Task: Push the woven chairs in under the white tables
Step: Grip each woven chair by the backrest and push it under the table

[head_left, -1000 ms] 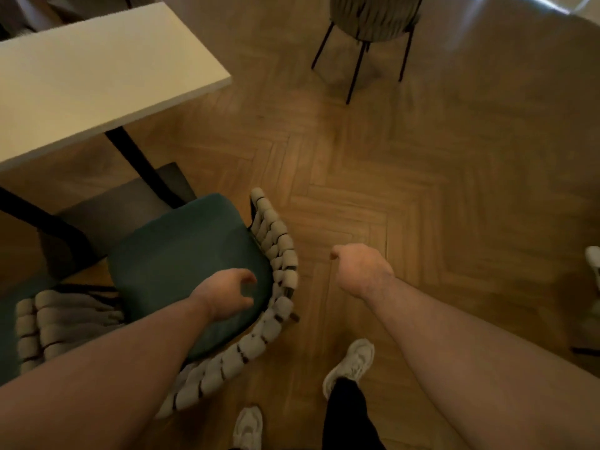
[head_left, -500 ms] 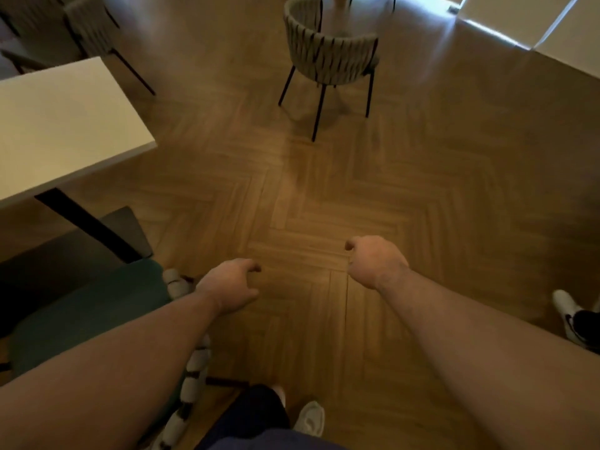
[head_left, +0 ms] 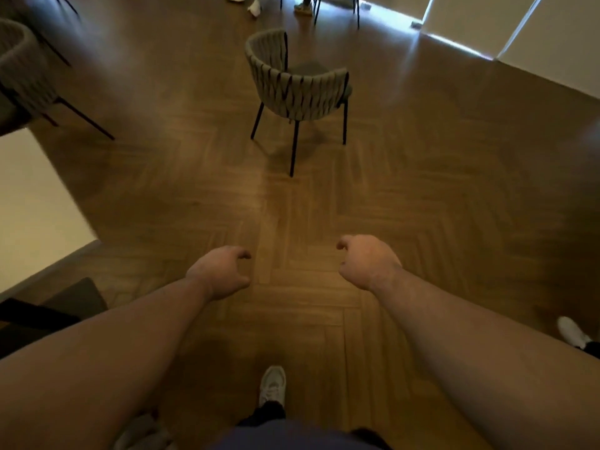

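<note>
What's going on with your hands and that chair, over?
Left hand and right hand loosely curled, holding nothing. Woven chair stands ahead in the open, not tucked in. Only bare wooden floor between it and the hands.

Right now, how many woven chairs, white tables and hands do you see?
Woven chairs: 2, chair ahead and chair far left.
White tables: 1, table at left; white slabs top right unclear.
Hands: 2, left hand and right hand, both empty.
Total: 5.
</note>
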The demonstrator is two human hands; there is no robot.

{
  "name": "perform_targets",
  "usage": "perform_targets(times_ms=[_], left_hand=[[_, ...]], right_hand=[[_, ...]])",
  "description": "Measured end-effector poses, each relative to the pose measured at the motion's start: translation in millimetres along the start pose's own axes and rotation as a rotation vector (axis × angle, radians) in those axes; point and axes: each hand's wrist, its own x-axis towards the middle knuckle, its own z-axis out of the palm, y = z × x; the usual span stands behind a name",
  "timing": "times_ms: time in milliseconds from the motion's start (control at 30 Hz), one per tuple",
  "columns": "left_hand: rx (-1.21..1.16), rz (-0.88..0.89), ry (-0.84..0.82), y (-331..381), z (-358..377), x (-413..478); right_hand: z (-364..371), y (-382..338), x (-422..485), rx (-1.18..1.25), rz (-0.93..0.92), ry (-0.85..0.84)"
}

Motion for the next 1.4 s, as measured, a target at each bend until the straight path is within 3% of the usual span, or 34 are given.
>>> perform_targets(times_ms=[300,767,1000,1400], left_hand=[[0.002,0.033,0.019,35,-82,160],[-0.053,-0.033,0.103,107,-177,388],[-0.014,-0.048,0.143,89,-253,511],[0.162,0.081,0.035,53,-391,744]], right_hand=[[-84,11,149,0.072,0.006,0.066],[-208,52,415,0.006,-0.12,0.001],[-253,30,542,0.02,-0.166,0.008],[-302,-45,752,0.106,-0.054,0.008]])
